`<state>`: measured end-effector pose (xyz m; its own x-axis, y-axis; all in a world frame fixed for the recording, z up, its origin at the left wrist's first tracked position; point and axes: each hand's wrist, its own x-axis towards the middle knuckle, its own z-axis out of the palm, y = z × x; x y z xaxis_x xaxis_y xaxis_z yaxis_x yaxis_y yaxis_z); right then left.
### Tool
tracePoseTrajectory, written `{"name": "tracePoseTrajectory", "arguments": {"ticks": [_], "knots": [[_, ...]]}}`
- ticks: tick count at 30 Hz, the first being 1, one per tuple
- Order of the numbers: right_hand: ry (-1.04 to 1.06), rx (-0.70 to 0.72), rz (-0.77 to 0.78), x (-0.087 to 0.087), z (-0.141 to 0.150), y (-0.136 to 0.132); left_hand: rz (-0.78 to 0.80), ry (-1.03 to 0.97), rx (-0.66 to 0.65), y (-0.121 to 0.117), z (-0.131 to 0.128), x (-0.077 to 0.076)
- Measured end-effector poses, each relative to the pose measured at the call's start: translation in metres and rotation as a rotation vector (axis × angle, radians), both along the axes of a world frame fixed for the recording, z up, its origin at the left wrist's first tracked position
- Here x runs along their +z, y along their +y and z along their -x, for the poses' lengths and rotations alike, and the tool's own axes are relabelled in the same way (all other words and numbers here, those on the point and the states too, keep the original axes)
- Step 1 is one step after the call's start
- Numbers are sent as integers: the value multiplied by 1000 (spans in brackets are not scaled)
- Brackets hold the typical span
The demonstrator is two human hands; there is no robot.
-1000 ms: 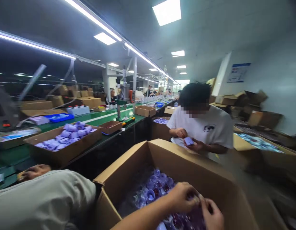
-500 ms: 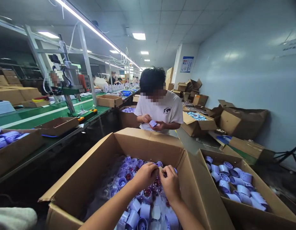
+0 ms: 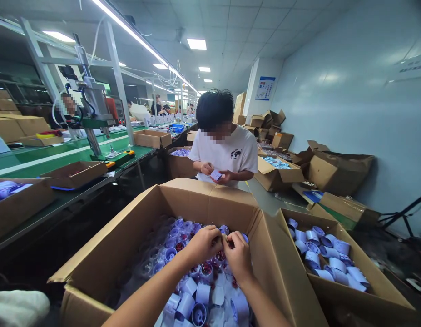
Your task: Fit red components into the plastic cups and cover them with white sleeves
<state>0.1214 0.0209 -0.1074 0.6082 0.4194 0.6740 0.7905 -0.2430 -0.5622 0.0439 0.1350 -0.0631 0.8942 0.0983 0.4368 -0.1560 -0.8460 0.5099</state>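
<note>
My left hand [image 3: 204,245] and my right hand [image 3: 238,255] are close together over a large cardboard box [image 3: 108,243], fingertips almost meeting. Both are closed in a pinch around something small and tan, too hidden to name. Under them the box holds many lilac plastic cups [image 3: 199,314], some upright and some tipped over. Several cups, such as this one [image 3: 206,270], have small dark red pieces inside. Clear plastic lies among the cups.
Across the box a co-worker [image 3: 227,152] in a white shirt handles a lilac cup [image 3: 216,175]. Another box [image 3: 383,281] of lilac cups stands at the right. To the left, a green conveyor bench [image 3: 147,152] carries a press machine [image 3: 91,102] and shallow cartons.
The view has shifted slightly, so the surroundings sit a little left and higher. My hands stay pinched together over the box, with only small finger movement.
</note>
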Motion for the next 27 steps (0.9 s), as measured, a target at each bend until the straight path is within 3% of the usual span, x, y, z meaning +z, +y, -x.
{"name": "tracePoseTrajectory", "arguments": {"ticks": [14, 20, 27], "knots": [[210, 39, 63, 8, -7, -3, 156, 21, -118, -2, 0, 1], [217, 162, 80, 10, -16, -6, 237, 59, 30, 12, 0, 11], [232, 228, 86, 4, -14, -5, 439, 318, -155, 17, -3, 3]]}}
